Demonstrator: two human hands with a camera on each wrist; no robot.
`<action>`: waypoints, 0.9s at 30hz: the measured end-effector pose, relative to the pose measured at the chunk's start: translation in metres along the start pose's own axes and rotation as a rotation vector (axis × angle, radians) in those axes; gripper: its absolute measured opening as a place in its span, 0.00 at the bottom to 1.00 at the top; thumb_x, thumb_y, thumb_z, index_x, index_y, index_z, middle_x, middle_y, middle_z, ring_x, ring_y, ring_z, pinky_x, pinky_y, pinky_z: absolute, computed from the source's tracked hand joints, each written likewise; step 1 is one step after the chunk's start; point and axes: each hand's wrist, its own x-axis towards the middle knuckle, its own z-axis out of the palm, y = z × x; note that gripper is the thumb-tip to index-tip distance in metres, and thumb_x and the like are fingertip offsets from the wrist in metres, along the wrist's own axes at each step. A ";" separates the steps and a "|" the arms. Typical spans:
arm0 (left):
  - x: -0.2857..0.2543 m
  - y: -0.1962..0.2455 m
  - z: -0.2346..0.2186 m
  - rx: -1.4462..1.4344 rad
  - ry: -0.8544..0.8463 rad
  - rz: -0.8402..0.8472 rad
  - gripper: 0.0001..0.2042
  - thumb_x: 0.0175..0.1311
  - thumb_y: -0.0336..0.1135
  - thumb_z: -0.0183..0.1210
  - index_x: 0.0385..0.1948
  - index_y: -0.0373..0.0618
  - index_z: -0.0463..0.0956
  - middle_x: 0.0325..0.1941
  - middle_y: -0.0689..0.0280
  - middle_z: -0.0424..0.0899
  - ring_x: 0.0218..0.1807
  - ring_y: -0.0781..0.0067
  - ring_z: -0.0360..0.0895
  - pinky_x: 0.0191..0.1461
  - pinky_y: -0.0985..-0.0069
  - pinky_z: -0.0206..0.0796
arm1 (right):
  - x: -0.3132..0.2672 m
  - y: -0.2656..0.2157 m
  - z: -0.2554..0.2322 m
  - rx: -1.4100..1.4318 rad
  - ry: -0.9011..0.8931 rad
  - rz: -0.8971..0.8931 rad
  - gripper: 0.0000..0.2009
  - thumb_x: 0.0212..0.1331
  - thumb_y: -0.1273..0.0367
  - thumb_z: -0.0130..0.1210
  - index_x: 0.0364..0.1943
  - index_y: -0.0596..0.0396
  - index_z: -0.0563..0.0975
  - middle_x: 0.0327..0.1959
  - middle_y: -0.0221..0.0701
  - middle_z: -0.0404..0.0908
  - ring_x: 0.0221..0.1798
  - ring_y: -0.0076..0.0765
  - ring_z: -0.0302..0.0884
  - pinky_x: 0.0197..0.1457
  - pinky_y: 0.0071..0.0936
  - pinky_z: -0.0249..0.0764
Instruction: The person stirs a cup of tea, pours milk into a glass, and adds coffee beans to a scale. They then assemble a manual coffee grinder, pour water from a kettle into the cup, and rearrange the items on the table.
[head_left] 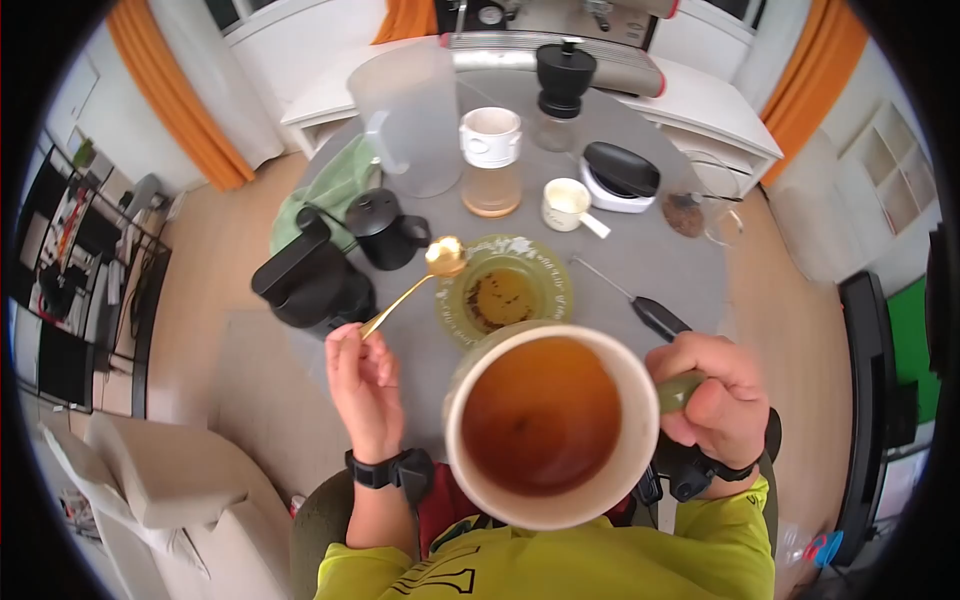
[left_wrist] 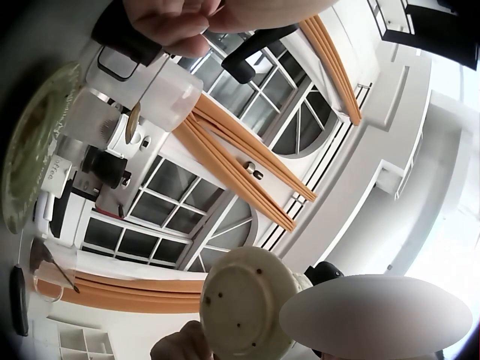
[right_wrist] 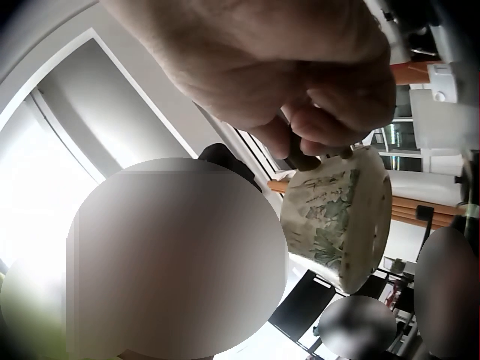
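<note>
One grey bench (head_left: 650, 250) carries a green plate (head_left: 450, 300), nearer its near edge than its far one. The mug (right_wrist: 334, 217) is held up off the bench, about the near edge, the right hand's (head_left: 715, 395) fingers clamped on its handle; with so much amber liquid (head_left: 540, 415) inside, a firm grip, a level rim and slow movement look wise. The left hand's (head_left: 362, 390) fingers pinch the gold spoon (head_left: 445, 257) towards the left edge, best held clear of the mug.
</note>
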 end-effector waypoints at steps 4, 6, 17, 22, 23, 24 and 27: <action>-0.001 -0.002 0.004 0.006 0.027 -0.013 0.04 0.71 0.32 0.47 0.39 0.44 0.67 0.26 0.65 0.72 0.20 0.82 0.60 0.23 0.85 0.53 | -0.001 -0.007 -0.001 -0.003 -0.018 -0.001 0.19 0.64 0.57 0.55 0.29 0.62 0.73 0.18 0.23 0.66 0.18 0.13 0.59 0.19 0.16 0.51; 0.001 -0.003 0.000 -0.003 0.019 -0.008 0.04 0.71 0.33 0.47 0.39 0.44 0.67 0.26 0.65 0.73 0.20 0.82 0.60 0.23 0.85 0.53 | -0.002 -0.005 -0.003 -0.001 -0.013 -0.020 0.18 0.64 0.59 0.55 0.28 0.63 0.73 0.18 0.24 0.66 0.17 0.14 0.59 0.19 0.17 0.50; -0.003 0.005 0.008 -0.049 -0.017 -0.015 0.04 0.72 0.33 0.46 0.41 0.45 0.66 0.26 0.64 0.73 0.21 0.80 0.63 0.24 0.84 0.54 | 0.003 0.006 0.000 0.015 0.104 -0.080 0.19 0.62 0.60 0.54 0.27 0.67 0.73 0.14 0.27 0.67 0.14 0.15 0.60 0.17 0.18 0.50; -0.003 0.003 0.006 0.061 -0.054 0.047 0.05 0.73 0.35 0.46 0.41 0.45 0.66 0.26 0.64 0.73 0.21 0.80 0.63 0.25 0.84 0.54 | 0.007 0.003 -0.004 -0.020 0.055 -0.050 0.16 0.63 0.62 0.55 0.29 0.65 0.74 0.16 0.24 0.67 0.16 0.15 0.60 0.20 0.17 0.52; -0.004 0.003 0.006 0.067 -0.044 0.042 0.05 0.73 0.35 0.46 0.41 0.45 0.66 0.26 0.64 0.73 0.21 0.80 0.64 0.25 0.84 0.54 | 0.007 0.002 -0.003 0.001 0.058 -0.038 0.16 0.63 0.62 0.55 0.30 0.65 0.74 0.16 0.24 0.67 0.16 0.15 0.60 0.20 0.17 0.53; -0.005 0.002 0.007 0.074 -0.031 0.039 0.06 0.73 0.36 0.46 0.41 0.46 0.66 0.26 0.64 0.73 0.21 0.80 0.64 0.25 0.84 0.54 | 0.006 0.001 -0.003 0.024 0.057 -0.025 0.16 0.63 0.62 0.55 0.30 0.65 0.74 0.16 0.24 0.67 0.16 0.15 0.60 0.20 0.17 0.53; -0.006 0.002 0.009 0.022 -0.041 0.025 0.06 0.73 0.36 0.46 0.41 0.45 0.66 0.26 0.64 0.73 0.21 0.79 0.65 0.25 0.83 0.55 | 0.003 0.004 -0.007 0.017 0.087 -0.033 0.17 0.63 0.61 0.55 0.30 0.65 0.74 0.16 0.24 0.67 0.16 0.15 0.60 0.19 0.17 0.52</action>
